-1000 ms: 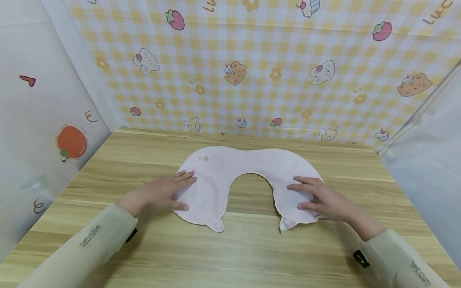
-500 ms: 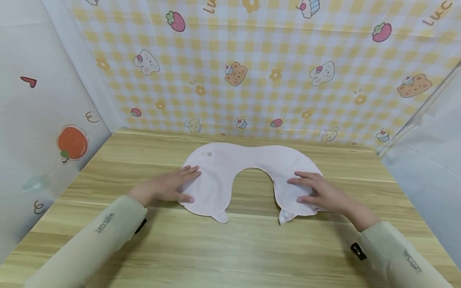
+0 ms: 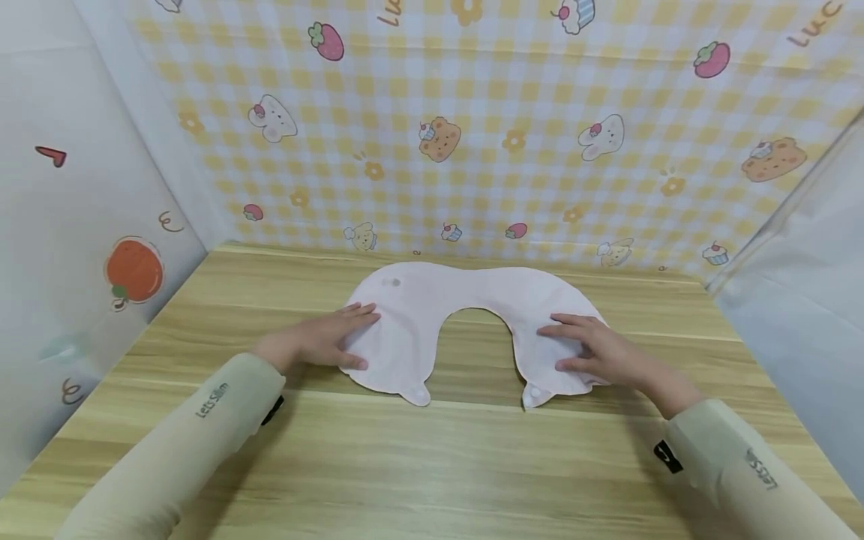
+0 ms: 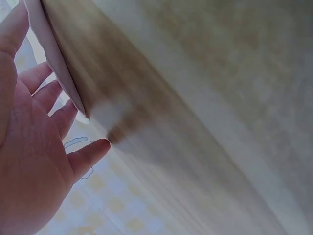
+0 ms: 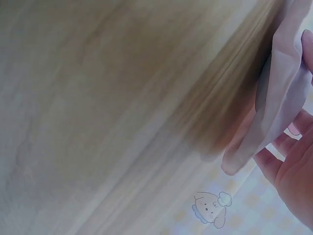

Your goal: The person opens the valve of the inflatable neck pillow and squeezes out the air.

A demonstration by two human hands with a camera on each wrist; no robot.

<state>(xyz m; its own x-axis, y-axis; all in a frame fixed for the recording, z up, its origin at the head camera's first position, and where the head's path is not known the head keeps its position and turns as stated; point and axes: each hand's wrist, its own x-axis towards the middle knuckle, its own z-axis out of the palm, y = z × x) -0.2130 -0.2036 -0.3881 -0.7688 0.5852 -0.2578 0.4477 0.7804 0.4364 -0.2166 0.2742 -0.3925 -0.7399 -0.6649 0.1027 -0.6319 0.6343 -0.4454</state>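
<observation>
A flat, pale pink U-shaped neck pillow point(image 3: 466, 289) lies on the wooden table, its two ends toward me. A small round valve point(image 3: 395, 283) shows on its upper left, and each end has a small tab with a snap. My left hand point(image 3: 327, 337) rests on the outer edge of the left lobe with fingers spread and straight. On the right lobe lies my right hand point(image 3: 601, 349), its fingers extended over the fabric. In the right wrist view the pillow's edge point(image 5: 279, 93) is slightly lifted and rippled beside the fingers.
The wood-grain table point(image 3: 432, 465) runs back to a yellow checked cloth backdrop point(image 3: 378, 97) with cartoon prints. White side panels point(image 3: 88, 225) stand at left and right. Both forearms wear pale green sleeves point(image 3: 196, 442) with black tabs underneath.
The pillow has slid away from me toward the backdrop, its left side also shifting a little right. Both hands have moved along with it, staying on the lobes.
</observation>
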